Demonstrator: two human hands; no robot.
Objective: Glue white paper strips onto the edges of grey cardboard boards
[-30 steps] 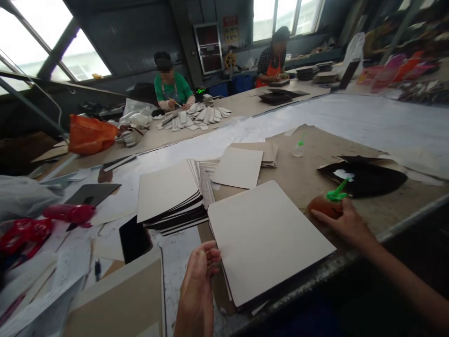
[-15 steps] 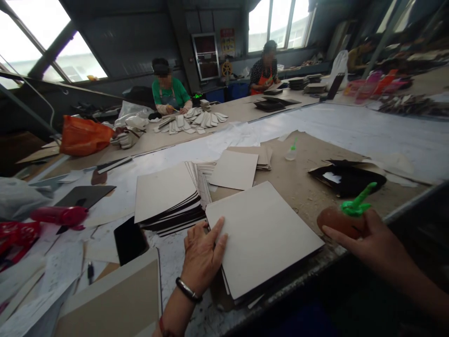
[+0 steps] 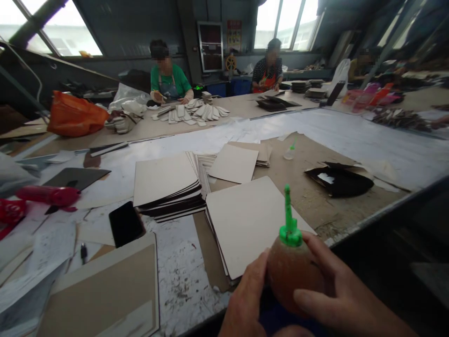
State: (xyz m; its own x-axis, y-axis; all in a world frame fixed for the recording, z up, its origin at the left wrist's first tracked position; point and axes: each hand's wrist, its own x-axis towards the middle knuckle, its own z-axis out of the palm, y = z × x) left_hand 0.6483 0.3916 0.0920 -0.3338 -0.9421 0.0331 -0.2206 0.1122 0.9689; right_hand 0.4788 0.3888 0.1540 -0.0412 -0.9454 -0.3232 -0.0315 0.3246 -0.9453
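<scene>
A squeeze bottle [image 3: 293, 276] with brownish contents and a green nozzle stands upright between my hands, close to the table's front edge. My right hand [image 3: 338, 285] is wrapped round its right side, with the thumb across the front. My left hand [image 3: 247, 297] is closed against its left side; part of that hand is cut off by the lower frame edge. Just beyond lies a stack of pale square boards [image 3: 245, 222], partly covered by the bottle and my fingers. A fanned stack of similar boards with dark edges [image 3: 164, 182] is to its left.
Loose boards [image 3: 235, 161] and a small green-tipped bottle [image 3: 289, 152] lie farther back. Dark pieces [image 3: 343, 180] are at right. A phone [image 3: 125, 223], a pen [image 3: 83, 252] and a large panel [image 3: 105, 285] occupy the left. Two people [image 3: 170, 79] work across the table.
My left hand has left the board stack and come to the bottle's left side. My right hand has brought the bottle leftward, in front of the stack, and turned it more upright.
</scene>
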